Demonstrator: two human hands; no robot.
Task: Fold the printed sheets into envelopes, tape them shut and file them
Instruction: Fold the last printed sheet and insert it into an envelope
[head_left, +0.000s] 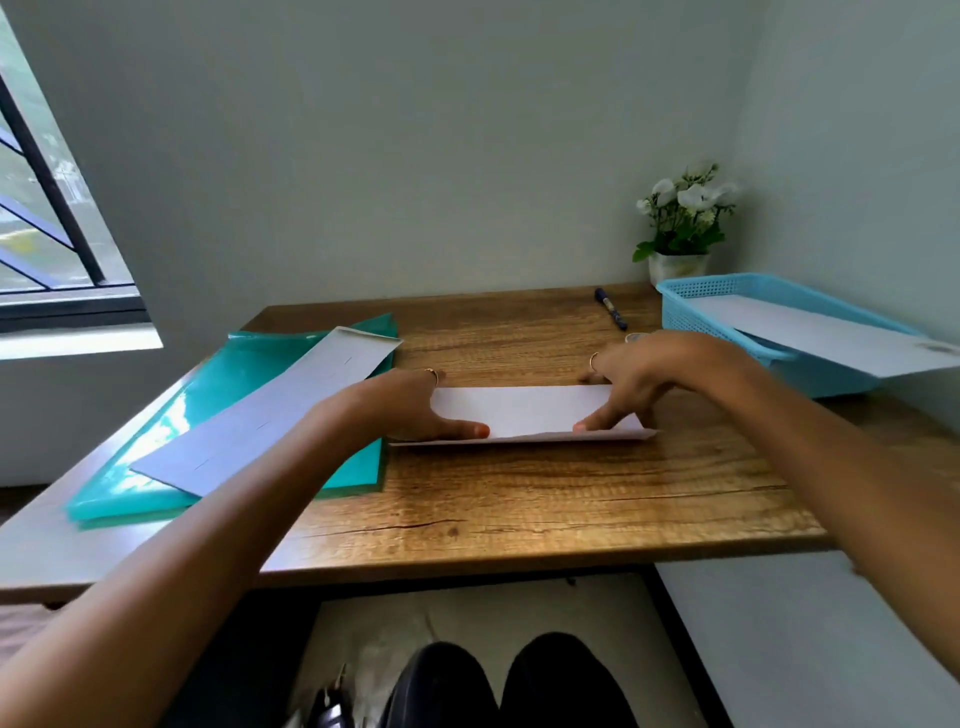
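A white sheet (524, 410), folded over into a long strip, lies flat on the middle of the wooden table (519, 509). My left hand (410, 405) presses on its left end with straight fingers and the thumb along the near edge. On the right end my right hand (639, 379) presses down with spread fingers. A second folded white sheet (270, 410) rests on a teal plastic folder (228, 436) at the left. More white paper (810, 332) sits in a light blue basket (727, 291) at the right.
A dark blue pen (611, 308) lies near the back edge of the table. A small white pot of white flowers (680, 228) stands in the back right corner. Walls close the back and right; a window is at the left.
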